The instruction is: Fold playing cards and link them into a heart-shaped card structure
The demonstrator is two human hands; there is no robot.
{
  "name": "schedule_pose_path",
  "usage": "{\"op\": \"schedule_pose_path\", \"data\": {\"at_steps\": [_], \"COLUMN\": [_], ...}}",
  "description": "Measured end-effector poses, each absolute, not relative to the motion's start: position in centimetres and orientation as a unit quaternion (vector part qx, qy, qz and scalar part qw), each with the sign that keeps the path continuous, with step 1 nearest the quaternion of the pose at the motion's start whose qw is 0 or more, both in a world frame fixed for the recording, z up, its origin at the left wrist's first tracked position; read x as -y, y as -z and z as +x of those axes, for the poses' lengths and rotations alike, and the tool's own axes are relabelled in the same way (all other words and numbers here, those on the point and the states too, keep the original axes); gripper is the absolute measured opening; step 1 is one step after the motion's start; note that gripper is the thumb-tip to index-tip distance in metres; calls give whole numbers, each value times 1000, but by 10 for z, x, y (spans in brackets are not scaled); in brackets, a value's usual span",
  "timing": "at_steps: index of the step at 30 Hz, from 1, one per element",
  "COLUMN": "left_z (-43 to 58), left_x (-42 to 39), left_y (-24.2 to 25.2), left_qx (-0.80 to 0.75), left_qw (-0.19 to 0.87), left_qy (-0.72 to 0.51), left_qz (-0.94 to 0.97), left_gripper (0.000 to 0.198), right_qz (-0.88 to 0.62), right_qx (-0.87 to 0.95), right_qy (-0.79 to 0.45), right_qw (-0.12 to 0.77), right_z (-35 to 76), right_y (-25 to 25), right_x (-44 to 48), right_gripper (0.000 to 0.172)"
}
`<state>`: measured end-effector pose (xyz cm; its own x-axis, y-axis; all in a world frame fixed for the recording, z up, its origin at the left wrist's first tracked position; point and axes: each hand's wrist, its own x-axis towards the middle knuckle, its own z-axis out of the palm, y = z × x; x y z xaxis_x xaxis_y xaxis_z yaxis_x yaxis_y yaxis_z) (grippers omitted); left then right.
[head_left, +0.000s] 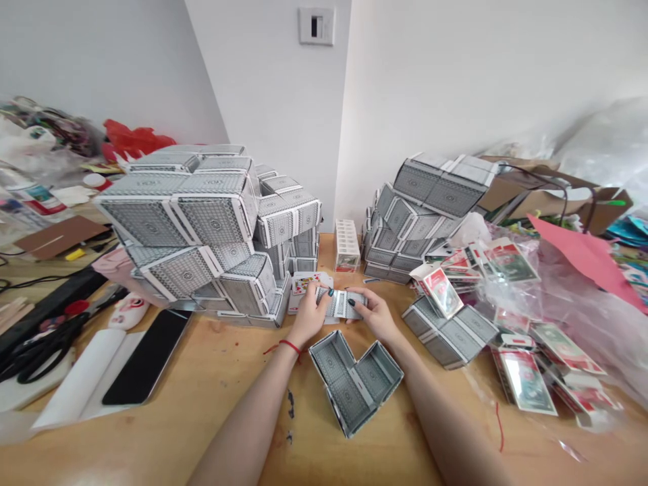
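Between my two hands, near the middle of the table, are grey-backed playing cards [341, 303] lying in a row. My left hand [310, 312] pinches their left end, and a red string is round that wrist. At the right end, my right hand [377, 313] has its fingers closed on the cards. Face-up playing cards [302, 282] lie just beyond my left hand. Closer to me, between my forearms, sits an open-topped, heart-shaped box made of cards [349, 385]. Whether the held cards are joined together I cannot tell.
Tall stacks of card-covered boxes stand at left [187, 216] and right [430, 202]. A clear case [347, 246] stands between them. Card packets [524, 378] and plastic wrap lie at right. A black phone [146, 358] and scissors [48, 347] lie at left.
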<state>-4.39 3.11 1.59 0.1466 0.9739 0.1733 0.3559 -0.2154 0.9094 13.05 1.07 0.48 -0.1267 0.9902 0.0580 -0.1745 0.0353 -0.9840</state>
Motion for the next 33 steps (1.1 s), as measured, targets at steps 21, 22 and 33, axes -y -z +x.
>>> {"op": "schedule_pose_path", "data": {"at_steps": [21,22,33], "left_z": [-38,-38,-41], "left_x": [-29,-29,-30], "left_y": [-12,-12,-14], "left_qx": [-486,-482,-495], "left_qw": [365,370,317], "left_qy": [-435,-436,-416], "left_qz": [664,664,694], "left_gripper": [11,12,19], "right_qz": [-423,-427,-462], "right_qx": [555,562,399], "right_qy": [-499,-486,-563], "right_qw": [513,516,557], "right_z": [118,119,117], "right_y": [-3,-3,-5], "right_x": [-10,-11,-11], "right_gripper": [27,27,35]}}
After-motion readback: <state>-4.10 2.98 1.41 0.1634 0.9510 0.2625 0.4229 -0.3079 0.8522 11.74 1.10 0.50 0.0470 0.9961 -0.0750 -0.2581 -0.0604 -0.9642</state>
